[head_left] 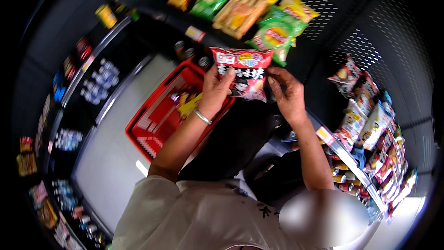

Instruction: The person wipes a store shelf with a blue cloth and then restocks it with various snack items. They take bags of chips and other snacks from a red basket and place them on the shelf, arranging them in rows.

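A red and black snack bag (pixel 243 75) is held up in front of me, its printed face toward me. My left hand (pixel 217 88) grips its left side, with the thumb across the front. At the right edge of the bag, the bent thumb and forefinger of my right hand (pixel 287 95) come together and pinch it. A silver bangle (pixel 202 116) circles my left wrist. Below the bag, a red shopping basket (pixel 147 119) stands on the floor, partly hidden by my left arm. Inside it lie yellow and purple packets (pixel 185 103).
Beyond my hands, a dark shelf holds green, yellow and orange chip bags (pixel 240 13). More snack bags (pixel 370 122) fill the shelf at right, above several cans (pixel 344 177). Bottled water packs (pixel 101 81) stand on the left shelves. Pale floor (pixel 106 157) lies beside the basket.
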